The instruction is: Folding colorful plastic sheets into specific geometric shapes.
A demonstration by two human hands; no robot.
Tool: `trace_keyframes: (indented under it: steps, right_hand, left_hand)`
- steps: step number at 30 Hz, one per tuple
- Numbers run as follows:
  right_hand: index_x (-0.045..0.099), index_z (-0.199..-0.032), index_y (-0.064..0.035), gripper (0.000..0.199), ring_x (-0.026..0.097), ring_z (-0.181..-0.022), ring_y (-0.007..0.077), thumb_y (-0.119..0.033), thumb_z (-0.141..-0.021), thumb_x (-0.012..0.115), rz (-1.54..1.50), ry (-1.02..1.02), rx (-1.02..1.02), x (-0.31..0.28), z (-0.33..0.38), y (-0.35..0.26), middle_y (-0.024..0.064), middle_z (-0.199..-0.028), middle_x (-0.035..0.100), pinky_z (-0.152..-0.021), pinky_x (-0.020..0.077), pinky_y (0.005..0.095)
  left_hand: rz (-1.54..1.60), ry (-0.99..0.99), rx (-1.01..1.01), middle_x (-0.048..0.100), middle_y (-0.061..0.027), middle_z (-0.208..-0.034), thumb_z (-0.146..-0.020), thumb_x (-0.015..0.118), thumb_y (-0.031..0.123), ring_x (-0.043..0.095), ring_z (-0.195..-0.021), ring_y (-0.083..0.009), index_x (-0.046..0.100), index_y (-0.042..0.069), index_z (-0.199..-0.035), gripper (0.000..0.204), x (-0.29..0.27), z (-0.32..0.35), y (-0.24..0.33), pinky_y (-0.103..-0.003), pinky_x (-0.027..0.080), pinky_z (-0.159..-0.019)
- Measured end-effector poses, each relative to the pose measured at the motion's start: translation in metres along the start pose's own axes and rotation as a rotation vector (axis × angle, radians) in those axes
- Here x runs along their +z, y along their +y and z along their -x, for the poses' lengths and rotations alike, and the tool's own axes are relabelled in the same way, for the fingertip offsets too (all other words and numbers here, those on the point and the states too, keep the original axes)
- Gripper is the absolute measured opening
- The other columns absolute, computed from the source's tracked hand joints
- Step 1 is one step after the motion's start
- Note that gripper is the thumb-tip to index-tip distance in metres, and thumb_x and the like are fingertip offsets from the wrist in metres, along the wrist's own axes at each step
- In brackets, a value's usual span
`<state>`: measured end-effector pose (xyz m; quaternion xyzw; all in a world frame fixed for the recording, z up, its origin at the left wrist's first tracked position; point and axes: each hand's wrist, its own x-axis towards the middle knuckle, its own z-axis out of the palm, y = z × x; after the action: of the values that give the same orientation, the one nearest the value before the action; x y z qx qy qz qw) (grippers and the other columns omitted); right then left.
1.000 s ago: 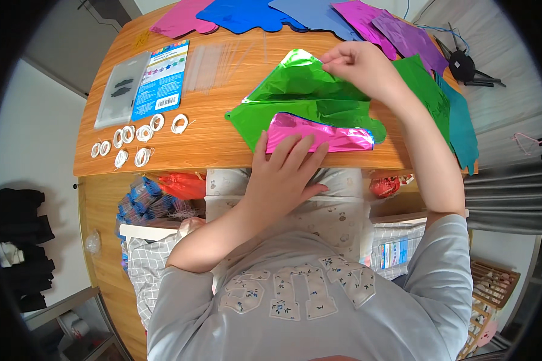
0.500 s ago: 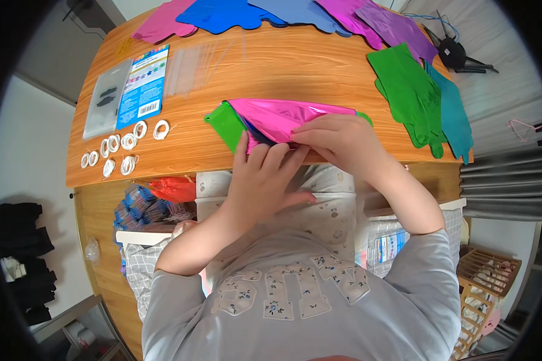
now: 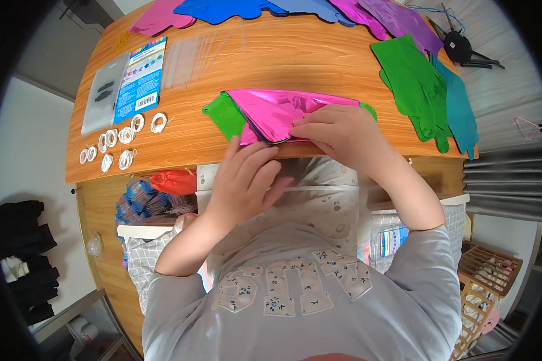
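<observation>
Warm wood grain runs across the worktop (image 3: 283, 63), with coils of white cord (image 3: 126, 136) toward its left side and loose green sheets (image 3: 412, 84) on its right. At the near edge, before me, lies the folded pink foil (image 3: 271, 108), green showing at both ends. My right fingers (image 3: 310, 129) bunch on its pink face; whether they pinch, I cannot tell. My left fingers (image 3: 258, 160) curl loosely, ungripping, by its near edge. I judge this a folding step; the next move calls for flat, even pressing.
</observation>
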<state>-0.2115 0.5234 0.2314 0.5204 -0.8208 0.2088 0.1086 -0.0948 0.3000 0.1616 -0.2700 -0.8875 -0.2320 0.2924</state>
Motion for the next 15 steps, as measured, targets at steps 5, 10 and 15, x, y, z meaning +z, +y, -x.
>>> trace_keyframes:
  steps: [5,10,15]
  right_hand:
    - [0.077,-0.105,-0.0146,0.028,0.073,-0.095,0.0236,-0.009,-0.078,0.075,0.075,0.018,-0.028,0.006,0.005,-0.002,0.0033,-0.101,0.076,-0.08,0.0596,0.0375]
    - [0.073,-0.102,-0.01,0.025,0.071,-0.098,0.0247,-0.01,-0.077,0.072,0.132,0.045,-0.013,0.012,0.008,-0.015,0.0039,-0.106,0.074,-0.082,0.0589,0.0385]
    - [0.071,-0.102,-0.0083,0.024,0.069,-0.1,0.0266,-0.011,-0.078,0.072,0.168,0.01,0.014,0.013,0.006,-0.025,0.0057,-0.107,0.072,-0.084,0.0572,0.0391]
  left_hand:
    - [-0.186,0.067,-0.117,0.065,-0.0061,-0.123,-0.083,0.08,0.031,0.064,-0.114,-0.0278,0.065,0.011,-0.122,0.047,-0.007,0.001,0.002,-0.058,0.031,-0.118]
    - [-0.206,0.052,-0.156,0.067,-0.0051,-0.12,-0.084,0.08,0.032,0.065,-0.112,-0.0253,0.064,0.011,-0.132,0.054,-0.007,0.001,0.001,-0.056,0.031,-0.119]
    - [-0.203,0.055,-0.183,0.066,-0.0043,-0.12,-0.085,0.079,0.032,0.064,-0.113,-0.0231,0.062,0.012,-0.14,0.061,-0.005,0.003,0.003,-0.055,0.031,-0.119]
